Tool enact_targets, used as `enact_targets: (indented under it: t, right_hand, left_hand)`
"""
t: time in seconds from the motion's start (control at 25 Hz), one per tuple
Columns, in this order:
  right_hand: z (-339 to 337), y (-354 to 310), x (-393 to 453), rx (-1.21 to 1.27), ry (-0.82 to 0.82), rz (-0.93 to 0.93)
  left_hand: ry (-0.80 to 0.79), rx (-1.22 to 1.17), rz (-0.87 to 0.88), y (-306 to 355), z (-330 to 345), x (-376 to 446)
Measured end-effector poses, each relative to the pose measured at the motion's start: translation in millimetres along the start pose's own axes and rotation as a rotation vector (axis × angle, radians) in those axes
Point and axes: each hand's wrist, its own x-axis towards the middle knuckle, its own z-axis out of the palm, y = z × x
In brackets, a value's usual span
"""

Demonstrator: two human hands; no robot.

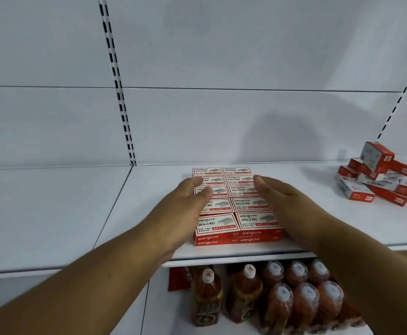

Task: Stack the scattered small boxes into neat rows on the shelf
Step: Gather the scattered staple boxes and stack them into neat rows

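1. Against both long sides of the red-and-white cardboard staple-box block [237,206], two bare hands are flanking it. The left hand [188,201] is lying along the left edge w/ fingers straight and thumb resting over a top box; the right hand [279,197] is lying flat along the right edge, fingers straight. Neither is clenched or curled round anything; they're pressing, not gripping.
2. Judging by this, the step is squaring up the block: two columns, five boxes deep, two layers showing at the front.
3. To do it well, palms should be squeezing inward evenly, low enough to catch the bottom layer too, so the top layer isn't sliding off the one under it.
4. Front faces are looking roughly flush; the back rows are too small to judge.
5. The block is sitting mid-front on the white metal shelf [149,213], near its lip, so avoid dragging it fwd.
6. Well apart to the right, a loose heap of same red-and-white boxes [381,180] is waiting, tilted and overlapping; roughly half the job seems left.
7. Below, orange-brown drink bottles [279,293] are standing on the lower shelf.
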Motion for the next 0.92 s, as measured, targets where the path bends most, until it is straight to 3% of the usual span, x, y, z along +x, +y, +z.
enact_targets:
  t: [0.16, 0.32, 0.72, 0.92]
  right_hand:
    - [-3, 7, 12, 0.268, 0.069, 0.049]
    - [-5, -2, 42, 0.567, 0.004, 0.194]
    - [-3, 6, 47, 0.418, -0.089, 0.133]
    - [-9, 2, 60, 0.377, -0.030, 0.143]
  left_hand:
    - [0.117, -0.117, -0.009, 4, 6, 2]
    - [0.187, -0.369, -0.129, 17, 20, 13]
    - [0.138, -0.340, -0.124, 12, 15, 22]
    - [0.074, -0.365, -0.046, 22, 9, 22]
